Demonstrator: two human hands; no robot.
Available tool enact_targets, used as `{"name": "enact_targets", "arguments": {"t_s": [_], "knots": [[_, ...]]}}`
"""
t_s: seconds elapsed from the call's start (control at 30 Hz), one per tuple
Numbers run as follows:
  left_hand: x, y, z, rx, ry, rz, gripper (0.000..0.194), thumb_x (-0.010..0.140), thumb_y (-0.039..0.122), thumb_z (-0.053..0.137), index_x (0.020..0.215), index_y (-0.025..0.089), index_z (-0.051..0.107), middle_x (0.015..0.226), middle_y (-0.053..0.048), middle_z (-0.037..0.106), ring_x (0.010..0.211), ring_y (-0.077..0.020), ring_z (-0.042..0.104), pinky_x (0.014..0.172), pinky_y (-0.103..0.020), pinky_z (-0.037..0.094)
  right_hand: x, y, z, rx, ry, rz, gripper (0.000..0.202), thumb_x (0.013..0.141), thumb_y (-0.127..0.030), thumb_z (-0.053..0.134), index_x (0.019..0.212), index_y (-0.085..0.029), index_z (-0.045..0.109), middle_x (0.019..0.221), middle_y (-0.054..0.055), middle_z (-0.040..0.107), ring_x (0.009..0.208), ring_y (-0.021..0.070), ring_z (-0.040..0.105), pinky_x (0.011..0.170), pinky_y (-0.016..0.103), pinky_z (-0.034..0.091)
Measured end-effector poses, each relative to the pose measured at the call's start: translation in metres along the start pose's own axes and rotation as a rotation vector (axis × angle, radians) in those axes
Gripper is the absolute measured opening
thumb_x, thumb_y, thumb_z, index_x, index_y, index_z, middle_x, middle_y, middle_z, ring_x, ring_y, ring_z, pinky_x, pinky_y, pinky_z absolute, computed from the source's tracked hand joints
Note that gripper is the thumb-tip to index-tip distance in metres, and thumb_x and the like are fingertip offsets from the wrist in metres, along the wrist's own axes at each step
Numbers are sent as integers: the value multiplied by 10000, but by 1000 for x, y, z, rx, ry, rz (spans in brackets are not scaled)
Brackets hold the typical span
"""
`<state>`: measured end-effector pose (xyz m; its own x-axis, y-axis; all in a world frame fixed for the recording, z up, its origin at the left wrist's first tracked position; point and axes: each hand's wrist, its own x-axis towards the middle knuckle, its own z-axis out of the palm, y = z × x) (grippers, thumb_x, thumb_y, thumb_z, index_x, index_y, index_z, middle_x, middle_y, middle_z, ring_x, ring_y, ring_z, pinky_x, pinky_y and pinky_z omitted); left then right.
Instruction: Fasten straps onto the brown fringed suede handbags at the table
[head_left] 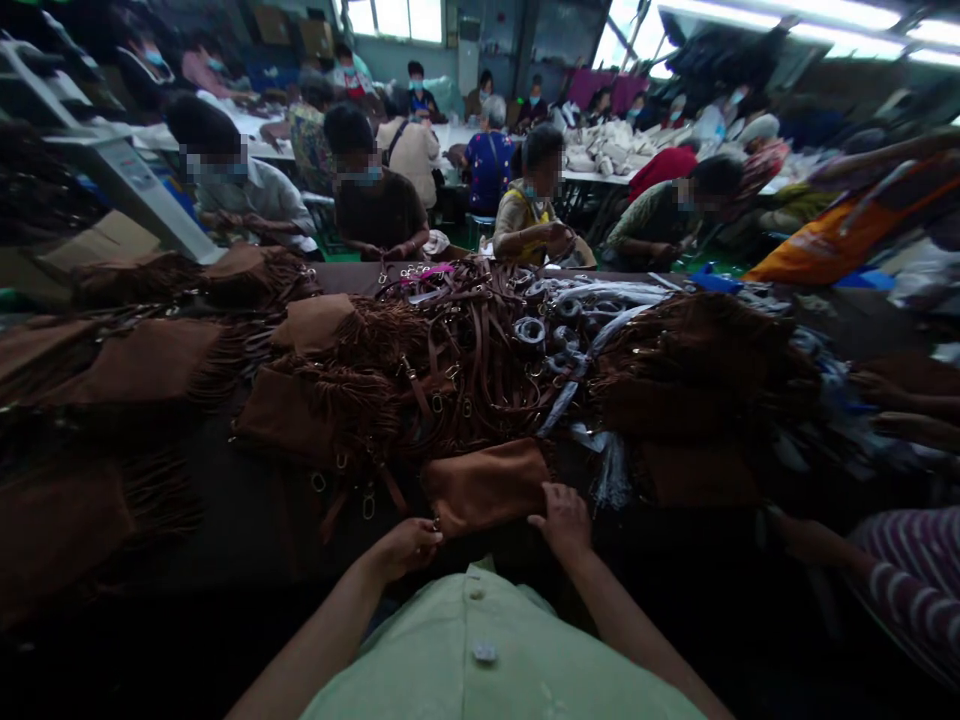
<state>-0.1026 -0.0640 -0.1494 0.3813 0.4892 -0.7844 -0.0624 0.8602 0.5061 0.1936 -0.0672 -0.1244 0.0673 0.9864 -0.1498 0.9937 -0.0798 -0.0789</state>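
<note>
A brown suede-like bag (487, 485) lies flat on the dark table right in front of me. My left hand (409, 547) is closed at its lower left corner, where a small metal fitting (436, 524) shows by the fingertips. At the bag's right edge rests my right hand (566, 520), thumb apart from the fingers and the fingertips touching the bag. Just behind the bag is a heap of brown straps (487, 345) with metal clasps. A clear plastic-wrapped tassel (611, 470) lies to the right.
Fringed brown bags are stacked at left (150, 360), nearer the middle (292, 410) and at right (667, 400). Plastic-wrapped straps (615, 295) lie along the back. A co-worker's striped sleeve (911, 570) is close on my right. Several people sit across the table.
</note>
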Motion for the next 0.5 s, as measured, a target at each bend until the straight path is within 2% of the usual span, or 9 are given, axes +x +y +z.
{"name": "enact_targets", "arguments": {"t_s": [0.07, 0.1, 0.17, 0.27, 0.33, 0.43, 0.5], "knots": [[-5, 14, 20, 56, -130, 48, 252, 560, 225, 770, 735, 126, 618, 614, 17, 551, 489, -49, 461, 491, -172, 357, 3, -20, -7, 79, 24, -270, 706, 695, -339, 684, 1337, -262, 400, 1358, 78, 450, 1226, 259, 390, 1027, 403, 274], [-8, 23, 32, 89, -187, 90, 233, 569, 222, 758, 733, 122, 626, 604, 17, 539, 486, -48, 448, 482, -171, 341, 6, -28, -10, 102, 13, -338, 679, 730, -289, 643, 1355, -275, 378, 1387, 63, 422, 1242, 244, 372, 1047, 401, 250], [-14, 44, 59, 157, -273, 195, 196, 592, 219, 737, 727, 115, 641, 590, 14, 521, 487, -49, 424, 467, -173, 310, 14, -32, -20, 129, -13, -380, 570, 814, -194, 503, 1367, -256, 375, 1387, 65, 429, 1224, 214, 396, 1043, 375, 268], [-28, 78, 99, 217, -307, 323, 203, 614, 250, 740, 737, 109, 661, 606, -4, 531, 509, -59, 421, 477, -183, 302, 30, -16, -50, 153, -24, -378, 511, 861, -125, 362, 1366, -199, 390, 1341, 88, 483, 1174, 191, 451, 985, 318, 350], [-38, 99, 121, 194, -297, 358, 279, 624, 314, 752, 806, 116, 679, 669, -29, 572, 555, -81, 463, 512, -196, 337, 42, 5, -84, 177, -18, -388, 495, 865, -128, 357, 1353, -194, 412, 1302, 88, 523, 1143, 189, 482, 935, 291, 394], [-47, 124, 149, 87, -283, 392, 450, 665, 440, 718, 993, 136, 671, 767, -62, 609, 633, -121, 524, 577, -221, 394, 63, 47, -153, 254, 35, -366, 429, 879, -191, 396, 1299, -194, 478, 1158, 87, 625, 1005, 189, 574, 828, 260, 442], [-43, 134, 165, 38, -271, 415, 491, 696, 464, 691, 1061, 138, 652, 781, -68, 614, 646, -122, 535, 592, -218, 404, 80, 83, -206, 312, 160, -326, 404, 879, -284, 452, 1263, -175, 513, 1121, 100, 642, 964, 196, 600, 793, 247, 442]]}}
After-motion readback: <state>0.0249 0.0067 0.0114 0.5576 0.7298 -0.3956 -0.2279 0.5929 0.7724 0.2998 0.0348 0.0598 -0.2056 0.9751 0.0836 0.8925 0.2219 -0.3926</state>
